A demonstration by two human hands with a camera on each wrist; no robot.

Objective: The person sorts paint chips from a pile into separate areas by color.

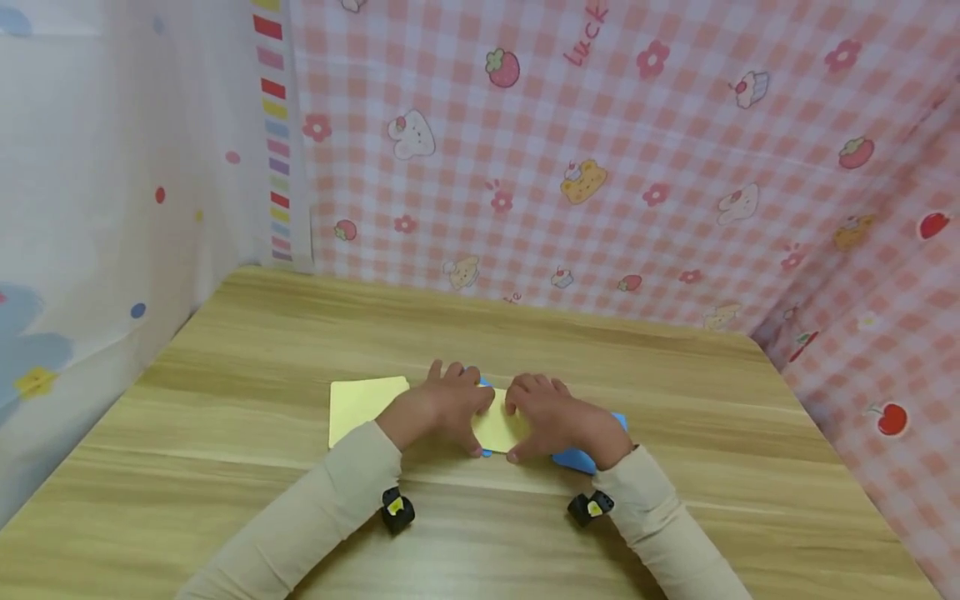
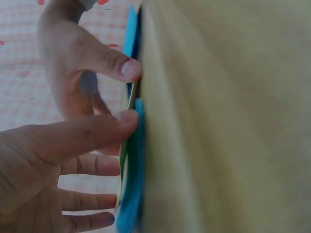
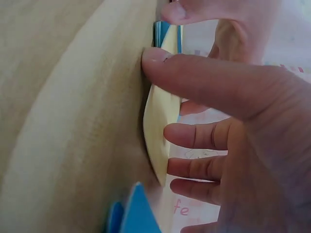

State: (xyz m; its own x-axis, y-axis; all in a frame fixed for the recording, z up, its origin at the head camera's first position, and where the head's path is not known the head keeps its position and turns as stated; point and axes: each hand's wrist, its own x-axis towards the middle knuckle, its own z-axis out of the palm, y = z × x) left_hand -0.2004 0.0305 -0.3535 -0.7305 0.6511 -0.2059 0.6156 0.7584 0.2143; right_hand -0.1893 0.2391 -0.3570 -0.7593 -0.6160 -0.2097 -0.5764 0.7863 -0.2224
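Between my two hands a thin yellow card (image 1: 498,421) lies low over the table. My left hand (image 1: 450,406) holds its left part, thumb at the near edge and fingers spread toward the far side. A blue card (image 2: 130,208) shows beneath that hand. My right hand (image 1: 553,418) holds the right part of the yellow card, thumb at the near edge; the right wrist view shows the card (image 3: 158,124) bowed slightly off the wood. Both thumbs are close together. The exact finger contacts at the far edge are partly hidden.
Another yellow card (image 1: 363,406) lies left, partly behind the left forearm. A folded-looking blue piece (image 1: 576,460) sits under the right wrist, one corner (image 3: 138,213) sticking up. The wooden table (image 1: 480,533) meets checked cloth (image 1: 525,167) at the back and right.
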